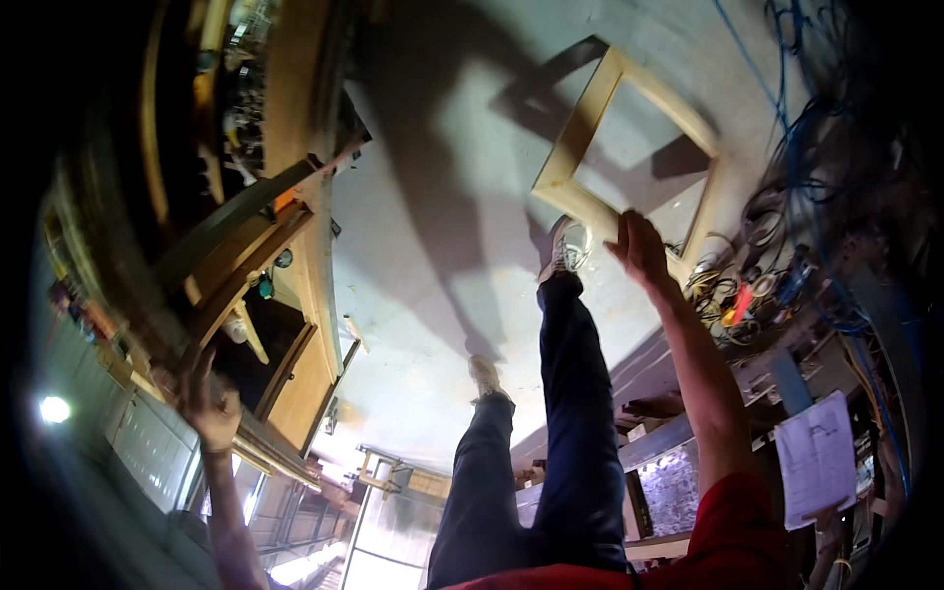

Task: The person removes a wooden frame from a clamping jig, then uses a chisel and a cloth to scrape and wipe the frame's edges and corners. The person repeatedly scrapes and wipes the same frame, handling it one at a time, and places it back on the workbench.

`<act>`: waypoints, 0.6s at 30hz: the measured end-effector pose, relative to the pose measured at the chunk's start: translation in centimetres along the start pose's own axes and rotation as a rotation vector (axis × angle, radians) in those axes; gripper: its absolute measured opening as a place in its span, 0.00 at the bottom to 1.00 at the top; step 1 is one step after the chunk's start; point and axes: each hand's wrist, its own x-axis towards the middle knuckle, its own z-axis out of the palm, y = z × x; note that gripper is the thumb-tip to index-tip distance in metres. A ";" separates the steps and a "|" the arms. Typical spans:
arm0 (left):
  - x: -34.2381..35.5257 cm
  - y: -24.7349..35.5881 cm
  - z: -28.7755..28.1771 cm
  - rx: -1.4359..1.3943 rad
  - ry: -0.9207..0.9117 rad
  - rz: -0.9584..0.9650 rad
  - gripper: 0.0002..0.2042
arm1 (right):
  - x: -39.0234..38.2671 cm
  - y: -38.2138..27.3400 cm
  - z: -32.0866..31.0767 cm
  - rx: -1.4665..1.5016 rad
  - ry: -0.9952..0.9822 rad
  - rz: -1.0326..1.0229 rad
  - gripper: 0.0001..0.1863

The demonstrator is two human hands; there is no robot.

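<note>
A rectangular pale wooden frame [580, 128] is held slightly tilted over the grey floor, its near side in my right hand [639, 246], which has its fingers wrapped over the wood. My right shoe [565, 246] is close beside the frame's near corner. My left hand [209, 403] is raised at the left beside a dark, blurred edge of the wooden bench, its fingers apart and pointing up; whether it touches the edge I cannot tell.
A wooden workbench [295, 379] with boards and tools runs along the left. Tangled blue hoses [806, 187], cables and tools lie at the right, above a shelf unit with a paper sheet [814, 457]. Grey floor [393, 285] stretches between, crossed by shadows.
</note>
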 end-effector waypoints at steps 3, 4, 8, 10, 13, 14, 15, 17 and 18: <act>-1.4 7.9 0.6 -0.351 0.057 -0.203 0.28 | -4.3 -9.1 -9.8 0.239 -0.084 0.008 0.22; -4.3 11.8 0.9 -0.655 -0.016 -0.367 0.31 | -5.9 -13.3 -12.5 0.234 -0.075 -0.028 0.22; 2.1 25.6 -11.8 -1.509 -0.277 -0.340 0.24 | -13.7 -31.4 -22.5 0.288 -0.004 -0.075 0.19; -2.5 33.3 -11.2 -1.807 0.252 -0.831 0.16 | -17.1 -37.7 -24.4 0.546 -0.146 0.006 0.15; -5.8 31.5 -15.8 -2.530 0.297 -1.005 0.20 | -18.0 -44.0 -28.7 0.266 -0.370 -0.252 0.21; -10.5 28.3 -17.5 -2.528 0.197 -1.079 0.20 | -21.1 -46.7 -28.0 0.291 -0.352 -0.393 0.28; -12.7 28.1 -17.5 -2.532 0.571 -1.103 0.17 | -22.4 -47.5 -28.3 0.297 -0.349 -0.551 0.34; -18.1 22.3 -18.5 -2.475 0.847 -1.091 0.17 | -23.0 -50.7 -29.4 0.411 -0.322 -0.544 0.29; -21.4 20.3 -16.9 -2.323 0.956 -1.140 0.20 | -22.6 -52.1 -29.9 0.335 -0.194 -0.621 0.27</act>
